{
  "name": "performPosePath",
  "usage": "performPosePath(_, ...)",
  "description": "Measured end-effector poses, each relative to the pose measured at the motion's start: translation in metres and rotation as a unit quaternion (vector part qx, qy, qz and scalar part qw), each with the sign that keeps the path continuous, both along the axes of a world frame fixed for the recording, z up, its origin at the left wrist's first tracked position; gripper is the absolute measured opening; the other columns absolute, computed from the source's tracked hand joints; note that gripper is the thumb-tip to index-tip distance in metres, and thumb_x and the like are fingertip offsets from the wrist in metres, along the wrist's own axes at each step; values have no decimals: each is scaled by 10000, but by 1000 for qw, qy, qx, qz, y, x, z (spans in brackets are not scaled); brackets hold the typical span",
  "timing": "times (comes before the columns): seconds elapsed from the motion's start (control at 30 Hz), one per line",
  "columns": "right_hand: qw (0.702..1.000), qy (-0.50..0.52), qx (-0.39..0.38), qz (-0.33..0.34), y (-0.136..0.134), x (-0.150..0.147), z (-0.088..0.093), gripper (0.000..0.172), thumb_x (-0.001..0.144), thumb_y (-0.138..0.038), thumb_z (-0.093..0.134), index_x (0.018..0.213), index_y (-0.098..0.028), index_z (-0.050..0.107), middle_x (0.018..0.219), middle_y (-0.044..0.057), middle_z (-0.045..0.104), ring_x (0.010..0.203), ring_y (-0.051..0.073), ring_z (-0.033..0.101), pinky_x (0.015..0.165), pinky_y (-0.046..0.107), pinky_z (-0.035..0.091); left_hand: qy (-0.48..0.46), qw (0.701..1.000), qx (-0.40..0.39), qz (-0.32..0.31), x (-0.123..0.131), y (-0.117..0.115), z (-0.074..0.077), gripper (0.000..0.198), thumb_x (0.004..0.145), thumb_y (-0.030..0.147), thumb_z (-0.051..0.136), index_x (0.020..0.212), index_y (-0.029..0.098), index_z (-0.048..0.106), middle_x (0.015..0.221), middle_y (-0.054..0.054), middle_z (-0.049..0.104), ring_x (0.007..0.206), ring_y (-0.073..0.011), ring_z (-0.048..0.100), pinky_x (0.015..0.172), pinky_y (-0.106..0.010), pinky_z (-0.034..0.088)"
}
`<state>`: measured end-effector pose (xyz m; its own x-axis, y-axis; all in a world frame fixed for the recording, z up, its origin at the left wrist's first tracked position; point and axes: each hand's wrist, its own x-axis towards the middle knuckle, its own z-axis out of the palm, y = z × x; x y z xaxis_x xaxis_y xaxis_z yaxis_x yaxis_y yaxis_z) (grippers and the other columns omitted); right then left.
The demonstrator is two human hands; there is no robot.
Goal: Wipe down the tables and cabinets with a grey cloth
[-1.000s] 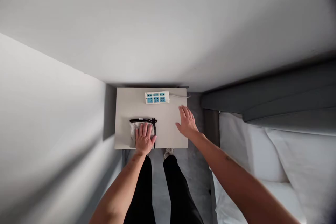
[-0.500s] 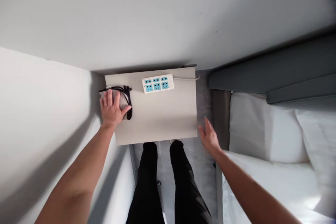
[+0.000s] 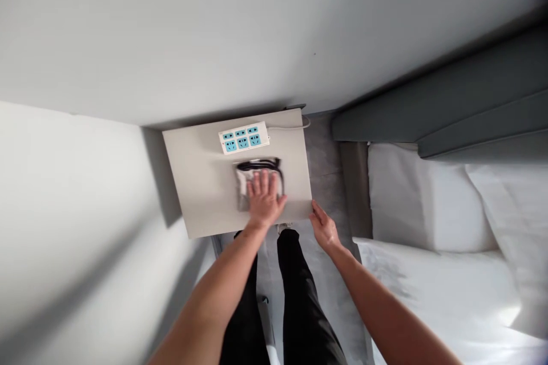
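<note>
My left hand (image 3: 263,199) lies flat with fingers spread on a small pale bag or pouch (image 3: 243,191), blurred by motion. A bundled black cord (image 3: 259,164) runs along the top and right side of the pouch. Both rest on the beige tabletop (image 3: 201,182), right of its middle. At the table's front right corner is my right hand (image 3: 323,225), its fingers against the edge and the thumb near the top. Behind the pouch sits a white power strip (image 3: 244,138) with blue sockets, its cable leading off to the right.
A wall (image 3: 192,40) stands behind the table and another (image 3: 85,194) to its left. On the right are a dark grey headboard (image 3: 449,102) and white pillows (image 3: 432,199). My legs (image 3: 299,285) stand below the front edge.
My left hand and the pouch with the cord have moved right from the table's left edge. My right hand has moved in and now touches the front right corner.
</note>
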<state>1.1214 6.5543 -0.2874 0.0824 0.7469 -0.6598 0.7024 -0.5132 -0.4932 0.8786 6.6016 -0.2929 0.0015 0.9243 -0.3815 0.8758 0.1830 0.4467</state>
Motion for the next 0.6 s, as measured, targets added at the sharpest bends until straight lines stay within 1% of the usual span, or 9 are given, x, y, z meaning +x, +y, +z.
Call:
performPosePath(0.07, 996, -12, 64, 54, 7, -6, 8, 638, 1025, -410, 469, 1581, -138, 624, 1518, 206, 709, 1442, 379, 657, 1207, 618, 546, -73, 995, 3, -71, 31, 4, 8, 868, 1042, 537, 659, 1771, 190, 342, 1870, -182, 180, 1735, -468, 82, 1386, -744, 156)
performPosePath(0.13, 976, -28, 178, 120, 19, -21, 18, 646, 1041, -353, 472, 1643, -127, 536, 1674, 227, 565, 1612, 394, 474, 1282, 683, 445, -121, 986, 37, -107, 24, -2, 19, 769, 1063, 398, 622, 1757, 201, 358, 1866, -175, 220, 1740, -405, 146, 1394, -657, 247)
performPosePath(0.2, 948, -51, 257, 181, 34, -47, 27, 686, 1074, -337, 471, 1727, -140, 400, 1811, 219, 367, 1723, 395, 248, 1336, 725, 328, -103, 990, 74, -62, -26, -23, 33, 721, 1061, 297, 578, 1741, 199, 359, 1845, -207, 268, 1738, -362, 187, 1384, -600, 296)
performPosePath(0.27, 935, -74, 255, 235, 49, -81, 30, 734, 1106, -380, 462, 1777, -141, 286, 1863, 211, 237, 1751, 397, 133, 1360, 728, 253, -2, 995, 66, 68, -103, -53, 46, 771, 1046, 330, 599, 1732, 123, 312, 1798, -293, 309, 1725, -417, 205, 1370, -651, 287)
performPosePath(0.37, 928, -95, 180, 313, 63, -134, 19, 828, 1108, -463, 474, 1786, -59, 224, 1876, 240, 130, 1755, 422, 71, 1387, 703, 167, 140, 962, -74, 222, -213, -93, 56, 1046, 939, 495, 752, 1712, 18, 232, 1678, -389, 419, 1613, -514, 395, 1270, -693, 414)
performPosePath(0.4, 924, -98, 158, 334, 65, -148, 13, 855, 1104, -473, 480, 1783, -27, 213, 1874, 253, 98, 1754, 433, 56, 1391, 701, 144, 161, 951, -113, 238, -236, -101, 55, 1074, 916, 533, 771, 1701, 14, 254, 1632, -385, 474, 1558, -525, 464, 1236, -678, 456)
performPosePath(0.43, 920, -100, 144, 350, 65, -161, 7, 873, 1101, -475, 485, 1780, -6, 202, 1871, 262, 67, 1752, 443, 41, 1392, 702, 125, 163, 951, -146, 220, -249, -106, 53, 1054, 908, 555, 773, 1688, 30, 296, 1585, -359, 532, 1512, -515, 517, 1210, -649, 488)
performPosePath(0.5, 910, -97, 142, 376, 63, -177, -5, 882, 1101, -466, 485, 1781, 7, 181, 1867, 264, 29, 1751, 448, 19, 1390, 710, 99, 180, 952, -168, 184, -253, -109, 45, 994, 907, 559, 767, 1651, 32, 371, 1483, -333, 605, 1442, -508, 572, 1182, -611, 511)
performPosePath(0.6, 887, -64, 170, 426, 64, -181, -14, 870, 1100, -462, 500, 1784, -14, 202, 1871, 241, 50, 1754, 432, 25, 1396, 697, 93, 210, 954, -138, 162, -232, -107, 34, 1003, 910, 521, 768, 1636, -37, 358, 1405, -356, 615, 1425, -508, 564, 1192, -582, 495)
